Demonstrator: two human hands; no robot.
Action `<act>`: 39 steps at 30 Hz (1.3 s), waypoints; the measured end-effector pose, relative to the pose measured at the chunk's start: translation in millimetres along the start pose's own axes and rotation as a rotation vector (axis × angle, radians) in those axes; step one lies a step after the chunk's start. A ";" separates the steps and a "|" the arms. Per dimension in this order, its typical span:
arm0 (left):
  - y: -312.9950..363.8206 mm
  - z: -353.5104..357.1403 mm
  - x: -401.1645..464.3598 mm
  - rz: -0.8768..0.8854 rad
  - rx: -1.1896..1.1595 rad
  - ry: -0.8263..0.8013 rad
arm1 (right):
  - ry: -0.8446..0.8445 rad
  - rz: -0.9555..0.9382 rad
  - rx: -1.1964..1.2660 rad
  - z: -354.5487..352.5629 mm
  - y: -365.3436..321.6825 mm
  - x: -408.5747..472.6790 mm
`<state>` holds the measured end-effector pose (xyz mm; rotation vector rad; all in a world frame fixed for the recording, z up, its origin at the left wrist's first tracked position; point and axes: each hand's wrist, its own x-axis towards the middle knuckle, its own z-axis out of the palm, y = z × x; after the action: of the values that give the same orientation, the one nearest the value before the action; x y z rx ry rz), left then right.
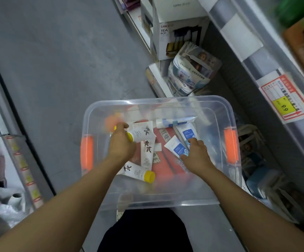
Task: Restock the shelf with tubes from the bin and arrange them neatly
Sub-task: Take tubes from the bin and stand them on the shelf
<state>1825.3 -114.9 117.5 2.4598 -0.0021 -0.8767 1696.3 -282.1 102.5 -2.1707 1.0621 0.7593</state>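
Both my hands are down inside the clear plastic bin, which sits in front of me on the grey floor beside the shelf on my right. The bin has an orange handle on each short side.

My left hand is curled round a white tube with a yellow cap, the cap poking out just beside my knuckles and the tube body pointing away to the right. Right under that hand lies a second white tube printed with black characters, running towards me, and nearer my wrist a third white tube with a yellow cap lies across the bottom of the bin, cap to the right.

My right hand is closed on a white tube with a blue label, thumb and forefinger pinching its near end. Just beside it, touching my fingertips, another blue-labelled tube lies tilted, and behind that a long white and blue tube lies crosswise near the far wall.

Both forearms reach forward and inward from the lower corners, backs of the hands up, wrists roughly straight.

On the shelf's lowest level stand a tea pot box and a pack with cartoon figures. A yellow and red price tag hangs on the shelf edge.
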 end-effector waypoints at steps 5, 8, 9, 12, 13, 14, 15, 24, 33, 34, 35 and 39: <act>-32.6 13.8 7.5 -0.100 0.150 -0.149 | -0.072 -0.027 0.023 22.9 -12.1 1.5; -42.6 20.7 8.5 -0.178 0.178 -0.227 | -0.078 -0.046 0.040 36.5 -19.4 1.5; -43.8 22.8 9.2 -0.191 0.174 -0.255 | -0.085 -0.050 0.034 39.6 -21.0 1.2; -43.9 25.1 9.6 -0.206 0.168 -0.309 | -0.118 -0.062 0.012 47.2 -22.5 0.1; -44.0 24.9 9.5 -0.200 0.157 -0.304 | -0.119 -0.066 0.005 49.1 -22.6 -0.3; -43.2 22.9 7.9 -0.197 0.134 -0.294 | -0.115 -0.069 -0.005 51.2 -22.4 -0.9; -43.7 20.7 7.1 -0.195 0.100 -0.275 | -0.115 -0.073 -0.014 52.7 -22.9 -1.9; -51.5 -16.8 -14.9 -0.313 -0.511 -0.183 | -0.410 -0.227 -0.049 94.2 -53.7 -14.0; -46.1 -28.1 -27.1 -0.303 -0.636 -0.230 | -0.465 -0.231 -0.327 94.1 -75.1 -22.0; -45.4 -29.9 -29.9 -0.295 -0.636 -0.237 | -0.460 -0.233 -0.282 84.7 -73.6 -25.1; -44.0 -32.0 -32.9 -0.284 -0.641 -0.240 | -0.450 -0.206 -0.197 74.3 -70.1 -28.4; -32.3 -40.3 -46.6 -0.225 -0.650 -0.235 | -0.361 0.116 0.399 33.3 -46.6 -42.4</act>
<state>1806.7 -59.9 155.9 1.7654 0.4171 -1.0559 1705.3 -214.3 122.8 -1.5786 1.0498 0.8672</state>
